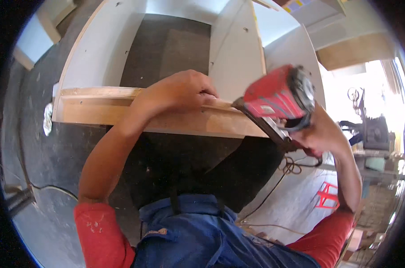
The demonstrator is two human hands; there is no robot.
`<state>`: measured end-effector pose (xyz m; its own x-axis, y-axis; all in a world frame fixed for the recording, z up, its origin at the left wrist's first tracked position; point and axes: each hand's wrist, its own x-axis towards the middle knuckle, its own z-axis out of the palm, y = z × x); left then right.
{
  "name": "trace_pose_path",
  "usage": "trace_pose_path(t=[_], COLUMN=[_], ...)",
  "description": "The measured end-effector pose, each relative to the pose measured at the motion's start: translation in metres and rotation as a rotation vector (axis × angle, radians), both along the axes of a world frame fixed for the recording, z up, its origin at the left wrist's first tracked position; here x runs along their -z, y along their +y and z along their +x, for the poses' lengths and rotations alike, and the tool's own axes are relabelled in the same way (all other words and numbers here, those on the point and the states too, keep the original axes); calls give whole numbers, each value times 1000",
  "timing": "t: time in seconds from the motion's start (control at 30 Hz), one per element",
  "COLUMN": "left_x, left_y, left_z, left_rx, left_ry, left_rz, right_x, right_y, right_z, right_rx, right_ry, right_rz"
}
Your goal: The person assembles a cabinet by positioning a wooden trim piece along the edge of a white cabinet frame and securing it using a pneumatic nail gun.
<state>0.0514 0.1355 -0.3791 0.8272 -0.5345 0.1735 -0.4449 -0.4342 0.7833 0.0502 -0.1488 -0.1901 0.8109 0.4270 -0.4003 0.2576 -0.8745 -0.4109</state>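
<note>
head view, centre of the dial: a bare left hand (pixel 184 91) sits near 12 o'clock on a pale wooden rail (pixel 95 108), its fingers bent down at the top edge; whether they clasp the rail or pinch something small, i cannot tell. the rail runs crosswise from 10 o'clock toward 2 o'clock, along the near side of a cabinet frame with white panels (pixel 236 44) that stands at 12 o'clock.

at 3 o'clock the right hand (pixel 316 134) is wrapped round the handle of a red nail gun (pixel 274 94). the gun's body lies at 2 o'clock, slightly blurred, and its nose points to the left at the rail, just to the right of the left hand; contact between nose and rail is too unclear to tell.

a looped cord (pixel 291 167) hangs near 4 o'clock, below the gun, and a red stool (pixel 328 195) stands farther out the same way. a dark machine (pixel 375 132) is at 3 o'clock near the rim, a crumpled white bundle (pixel 48 119) at 9 o'clock, and the wearer's blue apron (pixel 189 243) fills 6 o'clock.
</note>
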Motion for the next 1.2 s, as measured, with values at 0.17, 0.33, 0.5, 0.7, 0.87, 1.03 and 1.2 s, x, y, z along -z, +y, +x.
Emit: trace_pose_path(t=[0.17,0.33,0.5,0.7,0.87,1.03,1.2], left_x=[-18,-19,-38,-46,-37,-44,-39], left_y=[0,-6,-37,-115,-136,-132,-132], left_z=[3,-9,-21,8,15,13,19], left_rx=[19,-154,-270,-104,-121,-111,-114], left_ry=[99,74,107,-64,-141,-78,21], left_rz=[53,55,-13,216,304,263,154], right_x=[-4,-2,22,85,152,181,187], right_y=[-14,-92,-182,-217,-245,-257,-258], right_z=[-7,-72,-183,-201,-216,-226,-220], right_rx=[-19,-86,761,1044,1146,1223,1150], right_ry=[-28,-402,-329,-402,-378,-228,-211], right_rz=[13,303,429,577,522,588,540])
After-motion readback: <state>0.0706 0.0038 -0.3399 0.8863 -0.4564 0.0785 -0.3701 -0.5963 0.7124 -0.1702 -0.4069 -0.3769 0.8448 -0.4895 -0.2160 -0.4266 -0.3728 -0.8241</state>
